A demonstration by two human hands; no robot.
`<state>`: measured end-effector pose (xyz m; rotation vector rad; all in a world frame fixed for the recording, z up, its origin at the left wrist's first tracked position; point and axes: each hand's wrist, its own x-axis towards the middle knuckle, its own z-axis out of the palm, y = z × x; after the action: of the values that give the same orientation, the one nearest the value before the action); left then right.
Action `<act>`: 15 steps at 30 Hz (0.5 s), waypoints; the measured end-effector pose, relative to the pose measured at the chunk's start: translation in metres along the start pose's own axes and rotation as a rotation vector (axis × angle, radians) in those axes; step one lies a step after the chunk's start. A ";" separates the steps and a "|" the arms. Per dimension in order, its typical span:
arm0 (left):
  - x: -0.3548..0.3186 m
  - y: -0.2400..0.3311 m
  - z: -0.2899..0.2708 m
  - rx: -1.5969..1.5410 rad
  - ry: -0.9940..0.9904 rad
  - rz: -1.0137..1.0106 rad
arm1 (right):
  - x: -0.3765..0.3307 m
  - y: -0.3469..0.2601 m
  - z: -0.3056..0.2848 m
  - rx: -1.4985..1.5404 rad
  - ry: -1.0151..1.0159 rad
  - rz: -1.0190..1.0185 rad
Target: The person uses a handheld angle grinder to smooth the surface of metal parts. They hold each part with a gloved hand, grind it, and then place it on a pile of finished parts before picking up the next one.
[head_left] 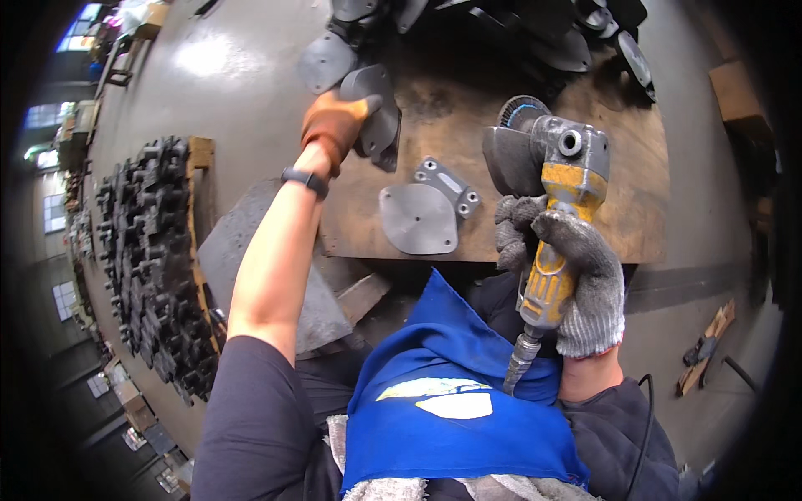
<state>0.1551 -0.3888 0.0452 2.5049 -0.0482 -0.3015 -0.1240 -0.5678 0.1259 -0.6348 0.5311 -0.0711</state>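
Note:
My right hand (576, 259), in a grey knit glove, is closed around the yellow body of an angle grinder (575, 185). The grinder's head points away from me, with a dark guard (511, 159) and a round abrasive disc (525, 110). At the far left corner of the table, my left hand (336, 121), in an orange-brown glove, is closed on a grey metal plate part (372, 92); its fingers are partly hidden. Nearer me lies a flat, rounded metal plate (418, 219) with a small centre hole, joined to a block with bolt holes (449, 185).
More dark metal parts (551, 42) are heaped along the table's far side. The wooden tabletop (618, 217) is worn. A pallet stacked with dark castings (150, 267) stands on the left. Cardboard boxes (739, 100) are at the right, and a wooden piece (708, 346) lies on the floor.

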 end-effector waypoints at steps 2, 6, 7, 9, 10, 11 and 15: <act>-0.010 -0.062 -0.046 -0.198 -0.021 0.045 | 0.004 0.003 0.004 0.007 -0.115 0.043; -0.111 -0.096 -0.144 -0.595 0.004 -0.133 | -0.001 0.016 0.011 -0.066 -0.155 0.062; -0.139 -0.102 -0.158 -0.629 0.079 -0.026 | -0.003 0.019 0.014 -0.092 -0.173 0.078; -0.178 -0.176 -0.178 -0.381 0.210 0.183 | -0.013 0.017 0.024 -0.155 -0.223 0.122; -0.199 -0.189 -0.183 -0.589 0.186 0.020 | -0.017 0.021 0.031 -0.183 -0.253 0.146; -0.222 -0.194 -0.189 -0.800 0.193 -0.145 | -0.016 0.027 0.033 -0.197 -0.305 0.223; -0.288 -0.268 -0.184 -1.094 0.185 -0.391 | -0.030 0.046 0.053 -0.296 -0.403 0.373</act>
<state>-0.0927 -0.0356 0.0940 1.4200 0.5397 -0.1716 -0.1282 -0.4952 0.1488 -0.8040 0.2621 0.4870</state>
